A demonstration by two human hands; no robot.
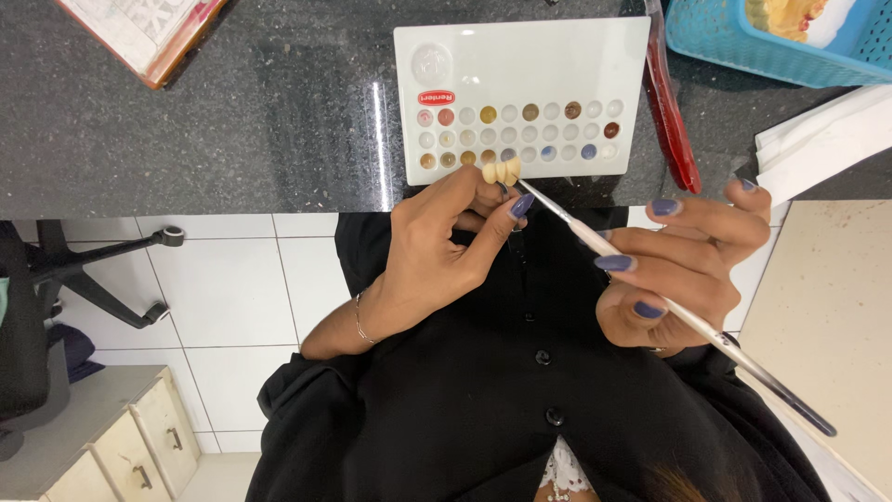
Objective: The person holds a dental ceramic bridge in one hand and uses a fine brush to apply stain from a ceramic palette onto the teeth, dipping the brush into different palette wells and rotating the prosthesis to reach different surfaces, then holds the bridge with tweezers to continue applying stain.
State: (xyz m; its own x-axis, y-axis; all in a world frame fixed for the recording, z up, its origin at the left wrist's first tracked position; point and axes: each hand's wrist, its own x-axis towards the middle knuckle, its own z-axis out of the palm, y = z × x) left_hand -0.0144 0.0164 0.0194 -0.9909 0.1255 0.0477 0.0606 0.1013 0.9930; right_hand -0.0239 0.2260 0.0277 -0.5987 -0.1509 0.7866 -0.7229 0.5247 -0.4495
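My left hand [437, 251] pinches a small cream-coloured row of model teeth [502, 171] between thumb and fingertips, just in front of the counter edge. My right hand [683, 265] holds a thin brush [578, 223] with a pale shaft and a dark rear end. The brush tip touches the underside of the teeth. Directly behind them, a white rectangular palette [520, 56] lies on the black speckled counter [279, 112], with several small round wells of brown, pink, blue and beige colour.
A red flat tool [671, 112] lies right of the palette. A blue perforated basket [743, 46] and folded white paper [818, 139] sit at the far right. There is a book-like object [149, 33] at top left, a beige surface [827, 307] at right, and an office chair [56, 279] and drawers [130, 437] below.
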